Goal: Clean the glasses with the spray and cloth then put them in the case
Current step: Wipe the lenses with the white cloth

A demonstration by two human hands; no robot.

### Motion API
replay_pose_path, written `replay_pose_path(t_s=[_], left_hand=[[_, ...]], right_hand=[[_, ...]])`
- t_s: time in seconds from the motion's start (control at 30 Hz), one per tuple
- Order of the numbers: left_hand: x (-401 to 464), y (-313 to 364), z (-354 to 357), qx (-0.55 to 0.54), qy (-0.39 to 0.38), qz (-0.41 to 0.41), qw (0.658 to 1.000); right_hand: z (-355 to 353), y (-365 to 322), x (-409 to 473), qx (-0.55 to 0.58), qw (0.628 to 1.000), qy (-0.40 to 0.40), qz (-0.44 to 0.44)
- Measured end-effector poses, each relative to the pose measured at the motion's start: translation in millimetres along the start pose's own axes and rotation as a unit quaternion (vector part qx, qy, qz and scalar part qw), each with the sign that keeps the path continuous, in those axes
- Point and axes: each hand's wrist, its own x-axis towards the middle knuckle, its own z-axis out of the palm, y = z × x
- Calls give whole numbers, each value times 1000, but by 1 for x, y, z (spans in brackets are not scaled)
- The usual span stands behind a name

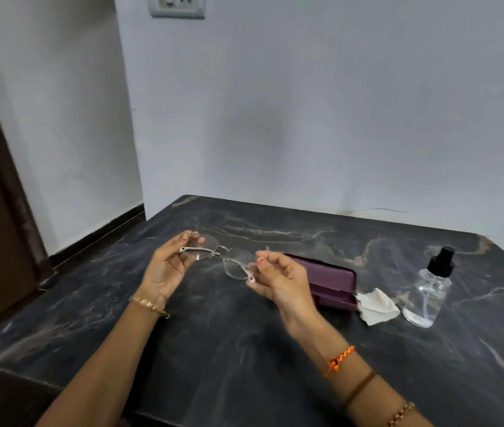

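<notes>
Both hands' fingers pinching glasses (224, 257), purple case (327, 283) shut, spray bottle (428, 295) near-empty

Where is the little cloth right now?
The cloth lies crumpled on the dark table, to the right, between the purple case and the spray bottle.

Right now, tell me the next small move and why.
Probably free the right hand and reach for the spray. Both hands hold the glasses above the table, while spray and cloth lie untouched to the right of the shut case.
</notes>
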Motion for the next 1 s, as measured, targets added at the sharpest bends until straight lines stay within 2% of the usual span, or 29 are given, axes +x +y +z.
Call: replay_pose_path(t_s=[0.17, 0.27, 0.33, 0.43, 0.63, 0.77, 1.0], left_hand=[[4, 9, -33, 45, 11, 2, 999], [11, 5, -36, 173, 29, -32, 984], [14, 3, -38, 258, 12, -56, 964], [16, 3, -40, 310, 3, -68, 948], [16, 9, -47, 366, 7, -72, 928], [14, 7, -46, 407, -5, -83, 910], [13, 8, -41, 458, -8, -76, 886]], right_hand=[[33, 25, -1, 43, 997, 38, 54], [24, 34, -2, 16, 996, 72, 46], [15, 40, -6, -12, 995, 86, 41], [10, 44, -7, -41, 994, 101, 29], [7, 48, -2, -225, 970, 79, -51], [2, 48, -1, -330, 937, 73, -94], [0, 43, 1, -446, 882, 43, -147]])
